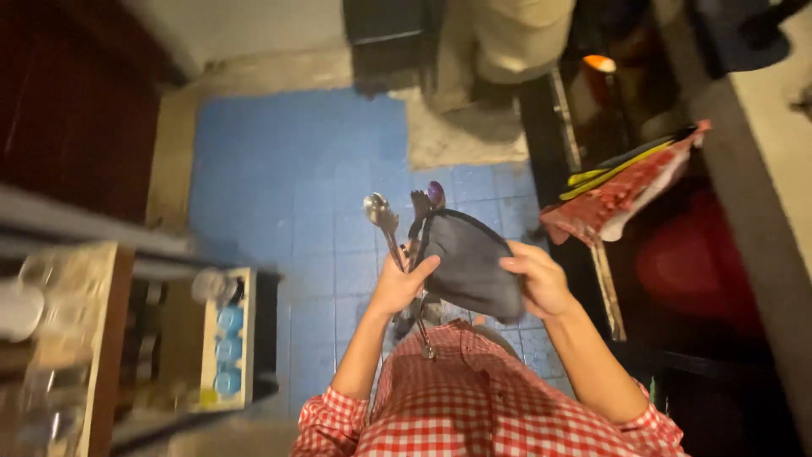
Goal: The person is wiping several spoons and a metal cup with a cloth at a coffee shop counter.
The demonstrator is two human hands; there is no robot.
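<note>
Two hands are engaged — one on utensils, one on a dark cloth.

A bunch of metal utensils (pixel 404 241) is clamped in the left hand (pixel 397 286); a spoon bowl (pixel 375 206) and a purple-tipped piece (pixel 436 193) are seen at the upper end, and further handles hang below the fist. A dark grey cloth (pixel 469 264) is gripped at its right edge by the right hand (pixel 537 279), with the left thumb laid on its left edge — the cloth is thus spanned between both hands, in front of the red-and-white checked shirt (pixel 474 398) and above the blue tiled floor (pixel 296 186). A red patterned cloth (pixel 622 195) is draped over a rail at the right. A shelf unit with blue items (pixel 227 347) is seen at the left.
</note>
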